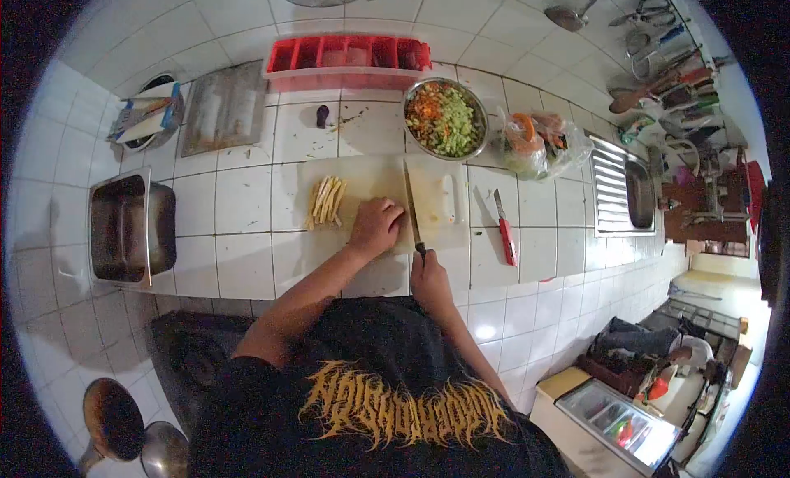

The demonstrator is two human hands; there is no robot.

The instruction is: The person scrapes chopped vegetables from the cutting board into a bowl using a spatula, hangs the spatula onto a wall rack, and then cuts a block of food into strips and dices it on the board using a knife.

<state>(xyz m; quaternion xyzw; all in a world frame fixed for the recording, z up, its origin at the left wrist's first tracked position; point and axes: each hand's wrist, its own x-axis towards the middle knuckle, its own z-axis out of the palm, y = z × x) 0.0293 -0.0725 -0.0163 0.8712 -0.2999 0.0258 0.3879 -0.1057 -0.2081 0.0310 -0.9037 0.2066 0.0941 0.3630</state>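
My right hand [430, 282] is wrapped round the dark handle of a kitchen knife [414, 206]. Its long blade points away from me over a pale cutting board [358, 172]. Left of the blade, my left hand [378, 224] rests on the board with its fingers curled together; whatever lies under them is hidden. A bundle of pale yellowish sticks [327, 201] lies on the board's left part. Beyond the board stands a steel bowl [480, 144] of diced orange and green vegetables.
A red-handled knife [505, 239] and a plastic bag [539, 149] of produce lie to the right. At the back are a red compartment box [350, 77] and a small dark purple piece [322, 116]. A steel sink [141, 227] is at left; utensils hang on the right wall.
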